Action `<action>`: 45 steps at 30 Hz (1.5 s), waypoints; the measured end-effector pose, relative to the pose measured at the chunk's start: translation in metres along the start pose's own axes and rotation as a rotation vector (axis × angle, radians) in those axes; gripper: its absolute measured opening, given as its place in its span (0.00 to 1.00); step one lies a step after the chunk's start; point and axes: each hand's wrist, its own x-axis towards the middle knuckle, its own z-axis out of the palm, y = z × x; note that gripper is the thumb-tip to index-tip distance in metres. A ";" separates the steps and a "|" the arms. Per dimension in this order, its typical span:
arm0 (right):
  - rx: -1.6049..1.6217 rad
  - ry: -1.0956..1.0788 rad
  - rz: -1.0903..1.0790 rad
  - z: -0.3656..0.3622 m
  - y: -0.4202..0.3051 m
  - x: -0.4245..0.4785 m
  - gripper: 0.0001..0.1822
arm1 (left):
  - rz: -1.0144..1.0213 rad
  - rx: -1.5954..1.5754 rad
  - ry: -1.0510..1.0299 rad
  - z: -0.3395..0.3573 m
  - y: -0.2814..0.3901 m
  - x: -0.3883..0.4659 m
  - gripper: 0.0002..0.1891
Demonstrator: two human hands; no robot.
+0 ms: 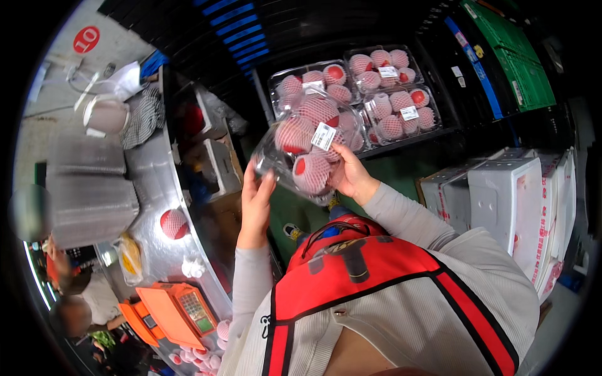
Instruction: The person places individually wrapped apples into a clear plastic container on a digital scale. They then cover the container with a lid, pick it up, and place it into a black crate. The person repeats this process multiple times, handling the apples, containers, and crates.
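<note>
Between my hands is a clear plastic clamshell box (305, 164) of red fruit in pink foam nets, with a white printed label (324, 136) on its lid. My left hand (257, 197) grips its left edge. The fingers of my right hand (352, 174) hold the right side, the thumb near the label. Beyond it, similar labelled boxes sit in a black crate: one at the back left (336, 73), one at the back right (383, 70) and one at the front right (404, 113). The held box partly hides the left one.
Left stands a metal counter (155, 188) with stacked clear containers (91, 188), one netted fruit (174, 224), an orange scale (174, 315) and loose netted fruits (200, 357). White foam boxes (503, 207) stand right, green crates (517, 61) behind them. People are at the far left.
</note>
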 end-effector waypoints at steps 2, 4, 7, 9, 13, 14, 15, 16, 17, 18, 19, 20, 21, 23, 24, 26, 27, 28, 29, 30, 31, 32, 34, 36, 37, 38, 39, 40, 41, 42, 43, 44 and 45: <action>0.101 0.058 -0.045 -0.012 -0.013 0.006 0.21 | -0.118 0.157 0.026 0.028 0.000 0.036 0.33; 0.074 0.239 -0.080 -0.024 -0.015 0.017 0.22 | -0.094 0.215 -0.028 0.049 -0.012 0.076 0.35; 0.045 0.335 -0.027 -0.040 -0.017 0.026 0.25 | -0.020 0.275 0.056 0.056 -0.054 0.124 0.29; 0.026 0.385 0.066 -0.043 -0.023 0.016 0.25 | -0.157 0.361 0.075 0.062 -0.064 0.137 0.28; -0.189 0.116 0.055 -0.035 -0.064 -0.029 0.21 | -0.254 0.933 0.015 0.033 -0.137 0.142 0.36; -0.373 0.181 -0.064 -0.043 -0.074 -0.027 0.21 | -0.213 1.004 0.027 0.031 -0.145 0.139 0.44; -0.555 0.253 -0.187 -0.054 -0.087 -0.025 0.21 | -0.175 1.073 0.031 0.031 -0.148 0.136 0.52; -0.915 0.364 -0.323 -0.071 -0.102 -0.018 0.23 | -0.232 0.990 0.014 0.034 -0.139 0.133 0.55; -1.275 0.470 -0.465 -0.089 -0.117 -0.007 0.24 | -0.240 0.942 0.015 0.033 -0.139 0.134 0.56; -1.495 0.463 -0.569 -0.106 -0.131 0.005 0.25 | -0.250 0.892 0.019 0.031 -0.141 0.133 0.56; -1.712 0.456 -0.677 -0.120 -0.138 0.017 0.27 | -0.259 0.844 0.019 0.029 -0.141 0.133 0.56; -1.851 0.438 -0.633 -0.128 -0.139 0.026 0.29 | -0.266 0.849 0.016 0.029 -0.140 0.133 0.56; -1.890 0.412 -0.619 -0.128 -0.133 0.033 0.29 | -0.272 0.852 0.012 0.030 -0.139 0.133 0.56; -1.965 0.380 -0.584 -0.119 -0.116 0.050 0.29 | -0.134 0.951 -0.004 0.039 -0.132 0.128 0.54; -1.995 0.400 -0.602 -0.119 -0.110 0.057 0.29 | 0.013 1.040 -0.017 0.048 -0.121 0.118 0.53; -1.959 0.412 -0.638 -0.117 -0.107 0.064 0.28 | 0.347 1.076 -0.076 0.061 -0.095 0.104 0.49; -1.968 0.436 -0.668 -0.116 -0.105 0.065 0.27 | 0.479 1.072 -0.059 0.065 -0.078 0.102 0.47; -1.982 0.454 -0.700 -0.112 -0.101 0.063 0.27 | 0.547 1.101 0.017 0.060 -0.070 0.105 0.46; -1.995 0.477 -0.731 -0.110 -0.097 0.059 0.26 | 0.538 1.096 0.079 0.049 -0.068 0.111 0.46; -1.987 0.447 -0.865 -0.101 -0.089 0.049 0.24 | 0.401 1.047 0.162 0.034 -0.069 0.116 0.46; -1.980 0.415 -1.002 -0.087 -0.079 0.033 0.21 | 0.379 1.099 0.223 0.007 -0.087 0.126 0.44; -1.903 0.357 -1.019 -0.077 -0.069 0.016 0.18 | 0.161 0.984 0.147 0.003 -0.082 0.128 0.43; -1.818 0.284 -0.921 -0.075 -0.034 -0.014 0.18 | -0.016 0.872 0.026 -0.025 -0.101 0.134 0.40; -1.781 0.243 -0.941 -0.080 -0.001 -0.047 0.17 | 0.075 0.971 0.034 -0.036 -0.128 0.138 0.35; -1.756 0.275 -0.910 -0.087 0.018 -0.062 0.17 | 0.086 1.021 0.018 -0.032 -0.128 0.139 0.34; -1.744 0.332 -0.837 -0.098 0.033 -0.075 0.17 | 0.098 1.070 0.003 -0.027 -0.126 0.143 0.33; -1.723 0.384 -0.766 -0.108 0.049 -0.087 0.17 | 0.113 1.124 -0.009 -0.026 -0.124 0.145 0.31; -1.693 0.394 -0.614 -0.118 0.060 -0.099 0.17 | 0.094 1.207 0.009 -0.024 -0.121 0.147 0.28; -1.656 0.401 -0.463 -0.128 0.070 -0.112 0.18 | 0.076 1.188 -0.004 -0.025 -0.116 0.146 0.27; -1.612 0.426 -0.396 -0.141 0.081 -0.123 0.19 | 0.060 1.170 -0.029 -0.023 -0.111 0.145 0.27; -1.603 0.486 -0.358 -0.147 0.088 -0.136 0.19 | 0.040 1.146 -0.046 -0.024 -0.108 0.144 0.26; -1.591 0.545 -0.319 -0.153 0.096 -0.149 0.20 | 0.079 1.115 -0.022 -0.031 -0.117 0.150 0.25; -1.571 0.610 -0.282 -0.159 0.103 -0.161 0.20 | 0.036 1.079 -0.026 -0.028 -0.118 0.151 0.24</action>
